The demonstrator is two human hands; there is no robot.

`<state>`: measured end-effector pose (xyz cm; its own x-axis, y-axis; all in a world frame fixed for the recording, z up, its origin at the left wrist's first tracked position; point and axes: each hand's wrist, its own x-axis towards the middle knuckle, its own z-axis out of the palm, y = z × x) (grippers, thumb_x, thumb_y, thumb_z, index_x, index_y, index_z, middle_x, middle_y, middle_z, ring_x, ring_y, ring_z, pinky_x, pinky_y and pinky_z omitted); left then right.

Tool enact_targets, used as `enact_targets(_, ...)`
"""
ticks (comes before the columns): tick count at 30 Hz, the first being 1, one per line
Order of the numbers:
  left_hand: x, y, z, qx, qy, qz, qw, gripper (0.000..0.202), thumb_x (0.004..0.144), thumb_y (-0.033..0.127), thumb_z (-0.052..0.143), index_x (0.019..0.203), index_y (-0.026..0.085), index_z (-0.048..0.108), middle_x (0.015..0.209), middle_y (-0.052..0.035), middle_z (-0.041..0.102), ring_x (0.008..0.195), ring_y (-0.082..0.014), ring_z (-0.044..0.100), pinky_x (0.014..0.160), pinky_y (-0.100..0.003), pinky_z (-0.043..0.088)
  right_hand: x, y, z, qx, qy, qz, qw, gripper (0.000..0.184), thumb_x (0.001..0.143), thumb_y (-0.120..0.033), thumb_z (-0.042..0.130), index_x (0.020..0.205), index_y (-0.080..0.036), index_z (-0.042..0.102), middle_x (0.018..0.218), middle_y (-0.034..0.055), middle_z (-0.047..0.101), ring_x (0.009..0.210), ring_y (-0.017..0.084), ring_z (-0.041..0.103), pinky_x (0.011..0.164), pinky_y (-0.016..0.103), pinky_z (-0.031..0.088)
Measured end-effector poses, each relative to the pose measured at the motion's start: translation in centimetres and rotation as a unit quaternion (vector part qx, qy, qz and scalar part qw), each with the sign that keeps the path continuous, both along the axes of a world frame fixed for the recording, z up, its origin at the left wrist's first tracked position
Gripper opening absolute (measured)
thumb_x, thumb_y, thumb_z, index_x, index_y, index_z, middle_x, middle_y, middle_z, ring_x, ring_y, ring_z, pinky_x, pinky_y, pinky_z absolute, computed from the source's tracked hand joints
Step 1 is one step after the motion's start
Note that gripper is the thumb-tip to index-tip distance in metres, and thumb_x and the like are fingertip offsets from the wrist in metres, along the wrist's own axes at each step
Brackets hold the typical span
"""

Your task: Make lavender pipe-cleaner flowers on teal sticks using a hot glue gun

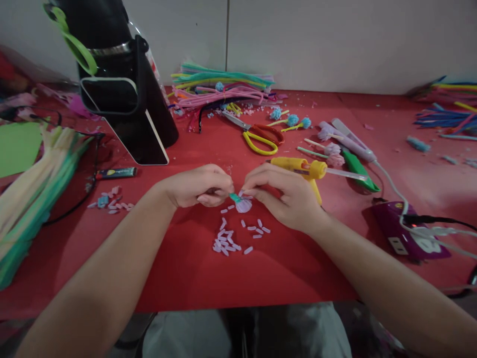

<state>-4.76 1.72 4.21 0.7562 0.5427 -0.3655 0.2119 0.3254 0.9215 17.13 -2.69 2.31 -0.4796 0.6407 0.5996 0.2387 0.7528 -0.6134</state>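
My left hand [204, 186] is closed around a green fuzzy stem, whose end carries a small lilac flower [244, 205] of short fuzzy pieces. Thumb and fingertips of my right hand [281, 194] pinch a small lilac pipe cleaner piece [241, 193] right against the flower's edge. Most of the stem is hidden inside the left fist. Below the hands, a heap of cut lilac pieces [225, 242] lies on the red table [186, 283], with several more scattered to its right.
A yellow glue gun [298, 166] lies just beyond my right hand. Scissors [257, 136] and pipe cleaner bundles [223, 89] are farther back. A black bottle [156, 99] with a phone [137, 134] leaning on it stands at left. A purple power strip [413, 233] with cords sits at right.
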Motion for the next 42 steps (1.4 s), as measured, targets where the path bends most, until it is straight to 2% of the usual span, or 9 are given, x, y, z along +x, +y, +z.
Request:
enact_targets(6,0.1,0.2,-0.4,-0.031,-0.001,0.007,0.999,0.038,0.08,0.013,0.054,0.047,0.019,0.037,0.036,0.0061,0.029,0.034,-0.0023,0.021,0.041,-0.02,0.018,-0.1,0.0,-0.3,0.0,-0.002,0.018,1.0,0.015,0.097,-0.008,0.059,0.095,-0.021,0.068,0.093,0.0031,0.073,0.086,0.014,0.068,0.081,0.029,0.056)
enact_targets(12,0.0,0.2,-0.5,-0.032,0.001,0.013,0.999,0.04,0.08,0.015,0.057,0.047,0.019,0.035,0.036,0.0066,0.025,0.034,-0.0025,0.021,0.04,-0.019,0.02,0.2,0.1,-0.2,0.018,-0.022,0.016,0.999,0.016,0.098,-0.01,0.056,0.096,-0.022,0.066,0.094,0.004,0.073,0.087,0.015,0.068,0.081,0.03,0.057)
enact_targets(21,-0.2,0.1,0.3,-0.02,0.006,0.052,0.998,0.037,0.078,0.015,0.054,0.046,0.019,0.035,0.036,0.0067,0.023,0.034,-0.0023,0.02,0.041,-0.018,0.022,0.7,0.4,-0.6,0.124,-0.074,-0.012,0.989,0.025,0.096,-0.003,0.05,0.104,-0.022,0.065,0.102,0.006,0.074,0.097,0.018,0.069,0.086,0.033,0.057)
enact_targets(24,-0.4,0.2,0.5,-0.002,0.012,0.072,0.997,0.037,0.077,0.015,0.053,0.046,0.019,0.035,0.036,0.0067,0.024,0.035,-0.0024,0.021,0.041,-0.018,0.022,0.8,0.3,-0.3,0.13,-0.063,-0.02,0.989,0.023,0.097,-0.005,0.053,0.105,-0.022,0.067,0.102,0.0058,0.075,0.097,0.018,0.069,0.087,0.034,0.057)
enact_targets(26,-0.5,0.2,0.7,0.022,0.017,0.088,0.996,0.037,0.078,0.016,0.053,0.046,0.019,0.035,0.037,0.0065,0.025,0.036,-0.0029,0.022,0.041,-0.018,0.022,0.7,0.2,0.0,0.098,-0.032,-0.051,0.993,0.015,0.096,-0.01,0.059,0.102,-0.021,0.068,0.096,0.0048,0.074,0.09,0.017,0.069,0.082,0.032,0.057)
enact_targets(29,-0.8,0.2,1.0,0.101,0.037,0.102,0.989,0.036,0.08,0.016,0.055,0.048,0.018,0.039,0.04,0.005,0.033,0.039,-0.0037,0.028,0.042,-0.018,0.025,0.4,-0.1,0.1,0.002,0.002,-0.104,0.995,0.008,0.096,-0.018,0.061,0.097,-0.021,0.068,0.088,0.0036,0.072,0.077,0.015,0.066,0.07,0.029,0.056)
enact_targets(33,-1.1,-0.1,1.5,0.245,0.081,0.108,0.96,0.03,0.084,0.02,0.057,0.055,0.016,0.049,0.047,0.0036,0.044,0.045,-0.0048,0.037,0.047,-0.019,0.028,0.2,-0.2,-0.2,-0.088,0.018,-0.131,0.987,0.012,0.098,-0.03,0.063,0.092,-0.021,0.07,0.084,0.0027,0.072,0.075,0.015,0.065,0.065,0.028,0.053)
enact_targets(37,-0.9,-0.4,1.7,0.328,0.104,0.121,0.931,0.03,0.085,0.024,0.056,0.057,0.016,0.049,0.048,0.0046,0.043,0.046,-0.0053,0.034,0.047,-0.021,0.026,0.1,0.0,-0.3,-0.093,0.032,-0.133,0.986,0.013,0.095,-0.034,0.068,0.097,-0.022,0.072,0.087,0.0028,0.072,0.074,0.015,0.064,0.062,0.028,0.051)
enact_targets(42,-0.1,-0.7,1.7,0.391,0.116,0.132,0.903,0.026,0.081,0.021,0.056,0.057,0.016,0.047,0.054,0.0055,0.037,0.052,-0.0055,0.032,0.05,-0.02,0.027,0.1,0.2,-0.2,0.003,0.019,-0.139,0.99,0.009,0.094,-0.025,0.07,0.101,-0.023,0.075,0.088,0.0037,0.071,0.073,0.014,0.061,0.066,0.029,0.052)
